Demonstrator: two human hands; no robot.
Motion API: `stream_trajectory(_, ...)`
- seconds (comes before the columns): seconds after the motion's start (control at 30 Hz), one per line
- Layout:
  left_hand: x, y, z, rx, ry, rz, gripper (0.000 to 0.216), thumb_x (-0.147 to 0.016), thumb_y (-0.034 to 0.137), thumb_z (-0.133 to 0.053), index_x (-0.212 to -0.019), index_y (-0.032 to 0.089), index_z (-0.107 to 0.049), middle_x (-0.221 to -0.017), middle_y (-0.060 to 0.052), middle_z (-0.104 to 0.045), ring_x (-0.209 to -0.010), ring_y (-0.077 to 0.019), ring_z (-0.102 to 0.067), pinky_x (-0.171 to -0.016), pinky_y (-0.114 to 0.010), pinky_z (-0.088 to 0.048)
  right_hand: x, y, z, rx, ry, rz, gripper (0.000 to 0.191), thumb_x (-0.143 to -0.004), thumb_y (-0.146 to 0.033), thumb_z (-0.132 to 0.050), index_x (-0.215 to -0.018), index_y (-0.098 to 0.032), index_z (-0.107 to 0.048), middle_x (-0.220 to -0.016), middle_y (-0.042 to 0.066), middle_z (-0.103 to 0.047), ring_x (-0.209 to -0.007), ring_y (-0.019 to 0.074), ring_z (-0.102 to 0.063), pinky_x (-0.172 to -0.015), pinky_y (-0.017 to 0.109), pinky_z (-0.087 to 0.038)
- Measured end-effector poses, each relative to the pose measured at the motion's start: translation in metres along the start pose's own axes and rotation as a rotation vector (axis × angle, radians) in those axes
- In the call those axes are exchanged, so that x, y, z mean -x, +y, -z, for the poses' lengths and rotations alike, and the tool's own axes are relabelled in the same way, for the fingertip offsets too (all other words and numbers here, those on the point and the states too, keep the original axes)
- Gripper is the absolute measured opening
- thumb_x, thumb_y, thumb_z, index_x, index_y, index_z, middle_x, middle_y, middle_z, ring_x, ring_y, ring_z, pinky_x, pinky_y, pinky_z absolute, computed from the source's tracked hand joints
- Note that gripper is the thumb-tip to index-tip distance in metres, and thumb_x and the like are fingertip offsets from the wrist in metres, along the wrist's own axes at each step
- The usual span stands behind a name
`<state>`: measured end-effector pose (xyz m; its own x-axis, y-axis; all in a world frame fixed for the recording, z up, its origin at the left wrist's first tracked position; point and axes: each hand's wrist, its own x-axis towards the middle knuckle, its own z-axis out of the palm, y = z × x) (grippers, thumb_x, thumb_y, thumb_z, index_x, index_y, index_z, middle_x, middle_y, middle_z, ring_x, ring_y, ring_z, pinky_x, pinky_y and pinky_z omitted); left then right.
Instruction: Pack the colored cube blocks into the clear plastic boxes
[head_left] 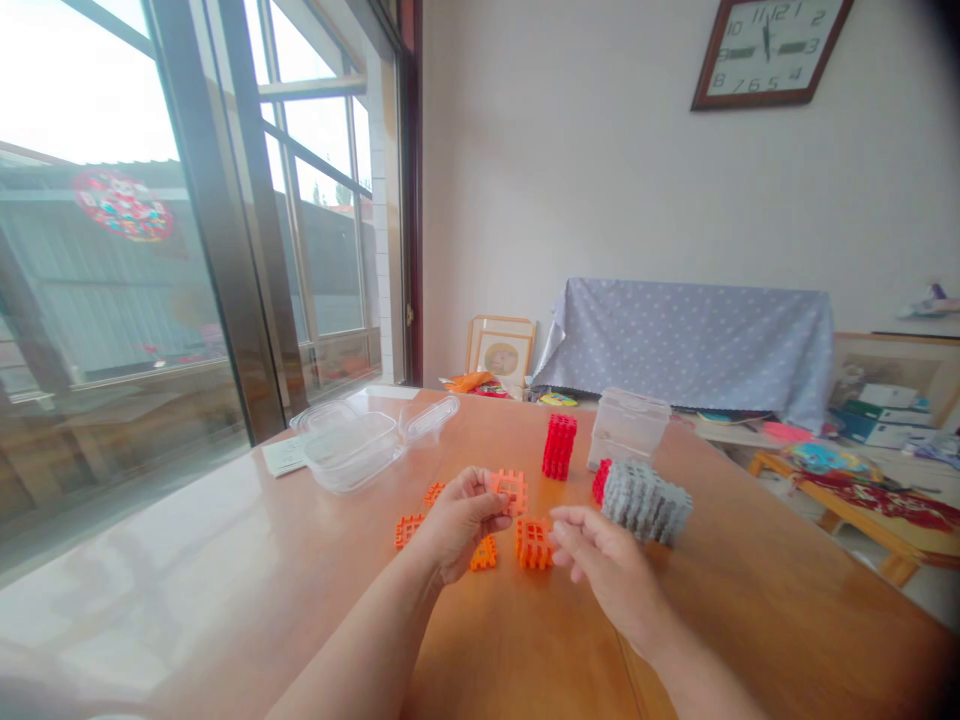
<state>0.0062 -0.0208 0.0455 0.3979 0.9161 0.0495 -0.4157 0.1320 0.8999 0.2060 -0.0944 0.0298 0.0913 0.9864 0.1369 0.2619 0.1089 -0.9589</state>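
Note:
My left hand (466,515) pinches an orange toothed-edge building piece (511,490) with a square lattice, held up above the table. My right hand (604,560) is beside a stack of orange lattice pieces (534,545); its fingers are loosely bent and a little apart, with nothing visible in them. Whether its fingertips touch the stack is hard to tell. Other orange pieces lie left of and under my left hand: one flat piece (409,531), one farther back (433,493), and one partly hidden piece (484,553).
A red stack of pieces (559,447) stands behind my hands. Right of it, a row of grey pieces (646,502) with a red end lies near a clear plastic box (630,425). A transparent container (349,455) and its lid (431,418) rest at the wooden table's (300,570) back left.

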Motion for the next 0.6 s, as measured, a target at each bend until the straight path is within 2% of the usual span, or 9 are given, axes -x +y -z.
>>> stream_trajectory(0.13, 0.004, -0.006, -0.013, 0.027, -0.076, 0.094, 0.035, -0.069, 0.020, -0.082, -0.089, 0.018, -0.052, -0.086, -0.002, -0.067, -0.075, -0.0126, -0.067, -0.071, -0.024, -0.052, 0.002, -0.006, -0.005, -0.045, -0.032, 0.024, 0.046, -0.089, -0.058, -0.056, -0.113, -0.020, -0.064, -0.090, 0.005, -0.071, -0.081, 0.0213, -0.066, -0.065, 0.030, -0.048)
stream_trajectory(0.3, 0.010, -0.006, -0.021, -0.023, -0.199, 0.148, 0.032, -0.072, 0.026, -0.081, -0.088, 0.018, -0.055, -0.089, -0.003, -0.067, -0.079, -0.0151, -0.067, -0.072, -0.026, -0.052, 0.001, -0.007, -0.004, -0.092, -0.047, 0.031, 0.033, -0.091, -0.052, -0.057, -0.094, -0.020, -0.064, -0.083, 0.003, -0.068, -0.075, 0.0181, -0.062, -0.059, 0.027, -0.044)
stream_trajectory(0.4, 0.010, -0.003, -0.016, -0.102, -0.154, 0.102, 0.025, -0.081, 0.036, -0.072, -0.092, 0.018, -0.060, -0.088, -0.002, -0.064, -0.077, -0.0119, -0.063, -0.066, -0.022, -0.047, 0.002, -0.009, -0.002, -0.142, -0.053, -0.006, 0.029, -0.091, -0.047, -0.058, -0.085, -0.019, -0.062, -0.079, 0.002, -0.066, -0.069, 0.0157, -0.060, -0.058, 0.025, -0.042)
stream_trajectory(0.5, 0.008, -0.003, -0.011, -0.184, -0.092, 0.066, 0.026, -0.084, 0.041, -0.068, -0.094, 0.017, -0.063, -0.081, -0.001, -0.061, -0.071, -0.0098, -0.059, -0.059, -0.020, -0.041, 0.003, -0.010, -0.002, -0.177, -0.064, -0.025, 0.029, -0.090, -0.046, -0.060, -0.081, -0.019, -0.061, -0.076, 0.002, -0.065, -0.066, 0.0141, -0.058, -0.057, 0.024, -0.041)
stream_trajectory(0.6, 0.007, -0.004, -0.011, -0.208, -0.143, 0.098, 0.025, -0.079, 0.037, -0.072, -0.091, 0.018, -0.062, -0.079, -0.001, -0.062, -0.069, -0.0109, -0.060, -0.060, -0.021, -0.041, 0.004, -0.010, -0.003, -0.210, -0.042, -0.024, 0.032, -0.090, -0.050, -0.060, -0.083, -0.019, -0.061, -0.077, 0.002, -0.066, -0.066, 0.0139, -0.057, -0.058, 0.024, -0.042)
